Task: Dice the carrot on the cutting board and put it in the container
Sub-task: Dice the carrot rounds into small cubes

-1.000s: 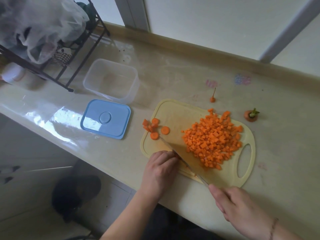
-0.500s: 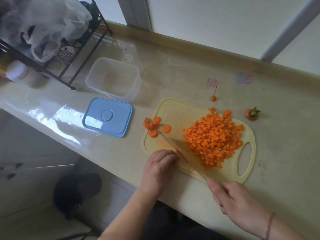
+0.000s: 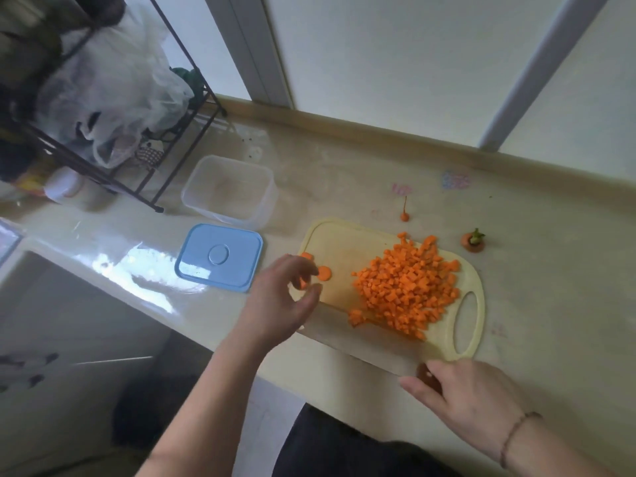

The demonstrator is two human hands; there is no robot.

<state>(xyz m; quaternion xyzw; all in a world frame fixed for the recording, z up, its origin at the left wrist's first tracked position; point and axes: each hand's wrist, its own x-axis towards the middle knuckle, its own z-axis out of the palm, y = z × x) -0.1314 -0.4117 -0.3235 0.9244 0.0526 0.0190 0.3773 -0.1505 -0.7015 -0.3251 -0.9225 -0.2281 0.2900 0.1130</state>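
Two hands: both are working at the yellow cutting board (image 3: 339, 242).
Left hand (image 3: 278, 304): hovering at the board's 9 o'clock edge, fingers spread and loosely curved, gripping nothing.
Right hand (image 3: 471, 397): curling around the knife (image 3: 364, 333) handle at the board's 5 o'clock corner, blade lying flat across the near edge.
Diced carrot (image 3: 406, 290): sitting piled at 3 o'clock on the board.
Carrot slices (image 3: 323, 273): lying just beyond the left fingertips.
Container (image 3: 230, 191): standing open at 10 o'clock from the board.
Blue lid (image 3: 219, 257): lying beside the container.
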